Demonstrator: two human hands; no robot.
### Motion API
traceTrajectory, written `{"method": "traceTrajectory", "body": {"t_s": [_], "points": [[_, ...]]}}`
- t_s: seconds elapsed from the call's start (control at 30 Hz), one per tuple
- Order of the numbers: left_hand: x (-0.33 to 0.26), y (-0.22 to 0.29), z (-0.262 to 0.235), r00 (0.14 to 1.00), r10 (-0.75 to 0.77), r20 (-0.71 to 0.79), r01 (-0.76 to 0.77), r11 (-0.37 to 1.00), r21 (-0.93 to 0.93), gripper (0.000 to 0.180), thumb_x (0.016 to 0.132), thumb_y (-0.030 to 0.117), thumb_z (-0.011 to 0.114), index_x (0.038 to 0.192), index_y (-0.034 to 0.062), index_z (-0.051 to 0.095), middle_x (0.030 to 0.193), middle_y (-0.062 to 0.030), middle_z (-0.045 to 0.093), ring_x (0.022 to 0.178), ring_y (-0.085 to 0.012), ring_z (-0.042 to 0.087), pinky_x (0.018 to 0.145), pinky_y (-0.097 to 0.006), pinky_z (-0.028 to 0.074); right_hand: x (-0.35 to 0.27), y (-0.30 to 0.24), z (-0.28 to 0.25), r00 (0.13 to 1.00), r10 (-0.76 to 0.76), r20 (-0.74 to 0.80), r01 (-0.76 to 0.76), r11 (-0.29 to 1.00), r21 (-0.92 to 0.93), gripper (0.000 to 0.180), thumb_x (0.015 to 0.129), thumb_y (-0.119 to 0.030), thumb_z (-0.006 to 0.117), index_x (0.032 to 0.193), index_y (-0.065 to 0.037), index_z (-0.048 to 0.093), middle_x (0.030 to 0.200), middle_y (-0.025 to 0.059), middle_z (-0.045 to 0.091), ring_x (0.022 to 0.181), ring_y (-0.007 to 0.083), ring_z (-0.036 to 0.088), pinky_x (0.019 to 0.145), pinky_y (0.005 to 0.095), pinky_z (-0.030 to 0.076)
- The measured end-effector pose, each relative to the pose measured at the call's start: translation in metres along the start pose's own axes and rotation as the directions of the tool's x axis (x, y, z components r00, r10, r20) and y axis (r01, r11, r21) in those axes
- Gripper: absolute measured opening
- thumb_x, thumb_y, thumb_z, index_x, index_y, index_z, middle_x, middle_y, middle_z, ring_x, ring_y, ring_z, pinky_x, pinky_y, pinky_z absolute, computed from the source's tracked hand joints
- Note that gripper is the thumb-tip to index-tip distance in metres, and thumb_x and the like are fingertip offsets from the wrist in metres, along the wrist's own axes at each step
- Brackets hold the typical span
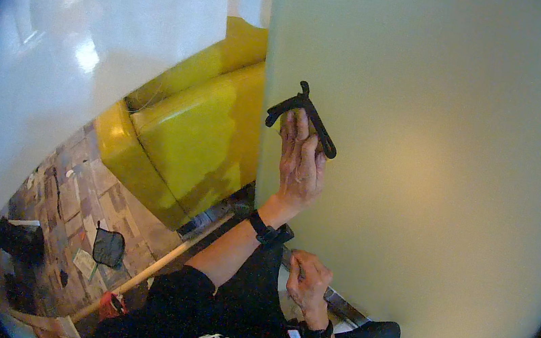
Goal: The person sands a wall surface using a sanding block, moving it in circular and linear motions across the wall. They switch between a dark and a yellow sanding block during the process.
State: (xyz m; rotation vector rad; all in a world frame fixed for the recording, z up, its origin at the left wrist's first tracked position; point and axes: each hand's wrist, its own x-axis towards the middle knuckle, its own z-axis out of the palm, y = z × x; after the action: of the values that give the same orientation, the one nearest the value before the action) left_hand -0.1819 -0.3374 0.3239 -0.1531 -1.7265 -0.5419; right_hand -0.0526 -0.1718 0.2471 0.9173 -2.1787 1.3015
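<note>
My left hand [300,163] is raised against a broad pale green panel [427,121], close to the panel's left edge. Its fingers reach up into a black angled bracket [320,129], two bars meeting in a peak with a short stub on top, and press it to the surface. A bit of yellow shows beside the fingertips. Lower down, near my lap, my right hand [309,282] is closed with its fingers curled. What it holds, if anything, is hidden.
Left of the panel stands a yellow padded seat [196,135], under a glossy white surface [97,30]. A wooden pole [162,263] slants over the patterned floor, where a black mesh pouch [108,247] and a black bag [19,238] lie. Dark tiles line the panel's foot.
</note>
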Motion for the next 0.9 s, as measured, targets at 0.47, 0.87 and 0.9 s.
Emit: {"method": "traceTrajectory", "body": {"t_s": [0.47, 0.87, 0.9], "points": [[0.035, -0.022, 0.005, 0.989, 0.081, -0.122, -0.087, 0.996, -0.037, 0.036, 0.090, 0.027, 0.061, 0.121, 0.0106, 0.055, 0.156, -0.0302, 0.025, 0.142, -0.0572, 0.019, 0.112, -0.067, 0.020, 0.002, -0.006, -0.007, 1.000, -0.001, 0.003, 0.001, 1.000, -0.007, 0.014, 0.077, 0.005, 0.070, 0.089, -0.002, 0.069, 0.086, 0.0130, 0.071, 0.071, 0.0294, 0.069, 0.062, 0.0357, 0.056], [-0.136, 0.033, 0.029, 0.988, -0.078, 0.132, 0.082, 0.996, -0.029, 0.036, 0.087, 0.030, 0.062, 0.114, 0.0063, 0.061, 0.158, -0.0329, 0.018, 0.140, -0.0636, 0.015, 0.107, -0.074, 0.017, -0.006, -0.011, -0.012, 0.999, -0.020, -0.046, 0.015, 0.995, -0.097, 0.015, 0.077, -0.005, 0.076, 0.091, -0.007, 0.070, 0.089, 0.0084, 0.072, 0.076, 0.0261, 0.070, 0.065, 0.0366, 0.055], [-0.141, 0.030, 0.028, 0.972, -0.176, 0.153, 0.176, 0.984, 0.012, 0.036, 0.088, 0.030, 0.060, 0.115, 0.0054, 0.060, 0.158, -0.0331, 0.017, 0.141, -0.0630, 0.014, 0.107, -0.074, 0.017, -0.007, -0.012, -0.013, 0.997, -0.030, -0.067, 0.023, 0.995, -0.097, 0.015, 0.077, -0.005, 0.076, 0.091, -0.007, 0.070, 0.089, 0.0081, 0.072, 0.076, 0.0260, 0.069, 0.064, 0.0364, 0.055]]}}
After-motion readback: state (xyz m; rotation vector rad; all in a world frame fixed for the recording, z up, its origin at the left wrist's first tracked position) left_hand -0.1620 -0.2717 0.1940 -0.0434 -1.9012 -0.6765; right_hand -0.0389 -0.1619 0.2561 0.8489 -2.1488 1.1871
